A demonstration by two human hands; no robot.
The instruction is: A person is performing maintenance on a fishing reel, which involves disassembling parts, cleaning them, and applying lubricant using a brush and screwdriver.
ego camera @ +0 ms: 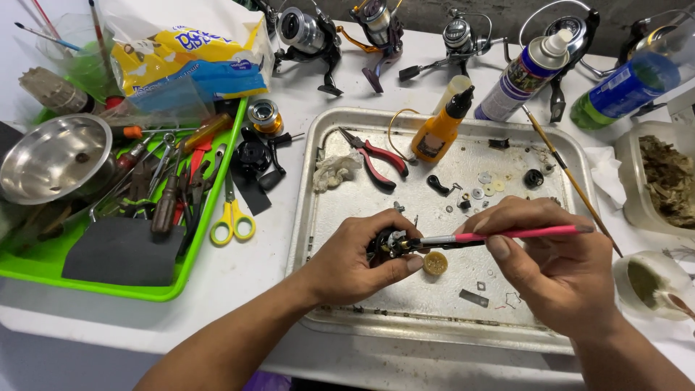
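a: how were the hands placed?

b: both forearms came in from the near edge over the metal tray (311, 239). the left hand (347, 264) sat low, palm turned inward, its grip closed around a small dark reel part (387, 245), thumb underneath and fingers curled over the top. the right hand (557, 271) was raised a little beside it, grip closed on a pink-handled brush (507, 234), pinched between thumb and forefinger, handle lying nearly level and pointing right.

a: and the reel part itself?

b: small, black, with silvery metal bits showing between the fingers, held just above the tray's near middle. the brush's metal ferrule end touched it. just beside it on the tray lay a round yellowish gear (435, 263).

a: farther out?

b: mid-tray there were small washers (486, 185), red-handled pliers (376, 158) and an orange bottle with a black nozzle (439, 129). left on the desk (253, 268) lay yellow scissors (232, 217) beside a green tray of tools (145, 289). at the far edge stood a spray can (525, 76) and several spinning reels (311, 36).
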